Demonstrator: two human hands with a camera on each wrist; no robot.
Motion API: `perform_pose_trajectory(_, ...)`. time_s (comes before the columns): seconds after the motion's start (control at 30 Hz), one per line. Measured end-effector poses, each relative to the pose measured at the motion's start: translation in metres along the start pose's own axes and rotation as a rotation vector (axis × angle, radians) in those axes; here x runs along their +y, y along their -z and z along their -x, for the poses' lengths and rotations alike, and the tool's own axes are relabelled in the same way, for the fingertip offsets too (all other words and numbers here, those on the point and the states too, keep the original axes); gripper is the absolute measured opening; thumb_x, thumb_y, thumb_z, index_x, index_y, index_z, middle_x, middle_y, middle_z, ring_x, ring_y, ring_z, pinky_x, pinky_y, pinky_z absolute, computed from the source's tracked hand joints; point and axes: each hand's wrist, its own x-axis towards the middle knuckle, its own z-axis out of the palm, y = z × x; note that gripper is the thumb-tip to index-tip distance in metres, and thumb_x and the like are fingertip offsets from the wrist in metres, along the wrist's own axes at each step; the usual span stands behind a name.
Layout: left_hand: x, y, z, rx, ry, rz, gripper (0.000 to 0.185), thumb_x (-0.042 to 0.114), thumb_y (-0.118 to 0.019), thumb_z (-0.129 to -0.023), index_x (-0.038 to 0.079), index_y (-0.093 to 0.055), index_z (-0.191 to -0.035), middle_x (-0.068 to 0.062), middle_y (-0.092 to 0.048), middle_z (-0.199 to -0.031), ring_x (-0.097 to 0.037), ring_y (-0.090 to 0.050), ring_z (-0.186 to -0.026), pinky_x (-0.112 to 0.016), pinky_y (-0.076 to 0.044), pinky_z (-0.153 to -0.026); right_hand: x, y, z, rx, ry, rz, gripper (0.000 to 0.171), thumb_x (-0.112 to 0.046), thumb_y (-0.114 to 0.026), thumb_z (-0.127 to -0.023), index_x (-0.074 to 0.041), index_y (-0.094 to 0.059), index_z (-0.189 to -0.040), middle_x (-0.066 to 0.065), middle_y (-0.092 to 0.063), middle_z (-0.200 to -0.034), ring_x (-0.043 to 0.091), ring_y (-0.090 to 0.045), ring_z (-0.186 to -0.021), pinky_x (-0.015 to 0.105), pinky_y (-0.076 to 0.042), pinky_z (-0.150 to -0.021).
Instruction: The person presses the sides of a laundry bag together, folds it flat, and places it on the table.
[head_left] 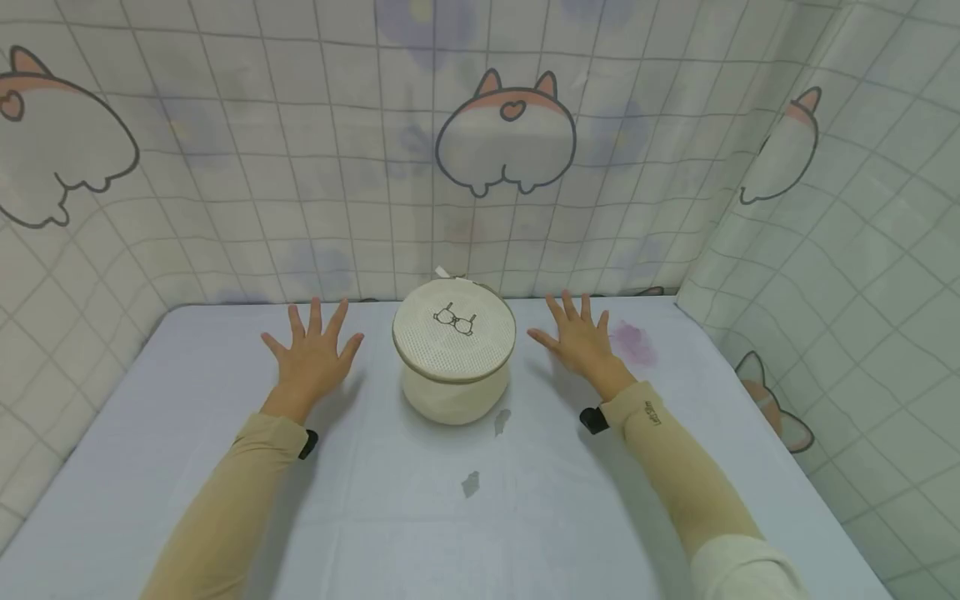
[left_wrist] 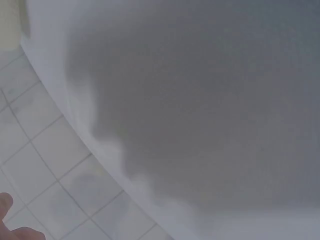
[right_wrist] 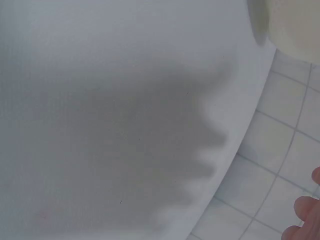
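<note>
A round cream fabric pouch (head_left: 453,333) with a mesh lid stands near the table's far edge; a glasses drawing marks the lid and a zipper runs round its rim. To its left, my left hand (head_left: 311,358) is held palm down with fingers spread, holding nothing. On the other side, my right hand (head_left: 585,342) is spread the same way, also holding nothing. Both hands cast shadows on the table. In the left wrist view a few fingertips (left_wrist: 22,232) show at the lower left corner; in the right wrist view fingertips (right_wrist: 305,207) show at the lower right.
The table (head_left: 405,525) has a white cover with two grey patches (head_left: 470,484) and a pink stain (head_left: 632,342) by the right hand. A checked curtain (head_left: 330,167) with cartoon animal prints hangs behind the table and along both sides.
</note>
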Motion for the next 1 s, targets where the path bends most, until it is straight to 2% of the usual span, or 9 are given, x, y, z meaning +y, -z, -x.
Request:
perform_pose_trajectory(0.23,0.003,0.002,0.004,0.016,-0.012,0.043,0.076,0.063,-0.023,-0.106,0.018,-0.011,-0.166,-0.025,0.008,-0.168,-0.052,0.021,-0.147,-0.086,0.011,-0.100,0.002,0.000,0.008,0.024,0.028,-0.050,0.084,-0.061,-0.042,-0.105,-0.013,-0.011,-0.166,0.020,-0.005,-0.169,0.047,0.010,-0.152,0.075,0.000,-0.114)
perform_pose_trajectory(0.5,0.006,0.004,0.008,0.030,-0.019,0.085,0.074,0.061,-0.024,-0.107,0.019,-0.010,-0.166,-0.025,0.004,-0.168,-0.053,0.015,-0.149,-0.085,0.008,-0.102,0.003,0.000,0.013,0.040,0.070,-0.024,0.086,-0.065,-0.038,-0.104,-0.011,-0.013,-0.166,0.021,-0.008,-0.169,0.046,0.007,-0.153,0.075,-0.005,-0.115)
perform_pose_trajectory(0.8,0.012,0.006,0.009,0.113,-0.050,0.155,0.070,0.055,-0.029,-0.109,0.015,-0.019,-0.165,-0.024,-0.007,-0.168,-0.053,-0.001,-0.151,-0.083,-0.003,-0.108,-0.001,0.005,0.020,0.051,0.099,-0.058,0.089,-0.070,-0.035,-0.102,-0.011,-0.013,-0.166,0.019,-0.008,-0.169,0.047,0.004,-0.153,0.073,-0.006,-0.116)
perform_pose_trajectory(1.0,0.016,0.009,0.011,0.167,-0.081,0.201,0.065,0.047,-0.037,-0.110,0.014,-0.024,-0.164,-0.024,-0.018,-0.166,-0.052,-0.011,-0.151,-0.080,-0.010,-0.110,-0.009,0.009,0.025,0.081,0.141,-0.114,0.087,-0.066,-0.040,-0.103,-0.010,-0.018,-0.165,0.020,-0.013,-0.169,0.049,-0.003,-0.152,0.072,-0.010,-0.116)
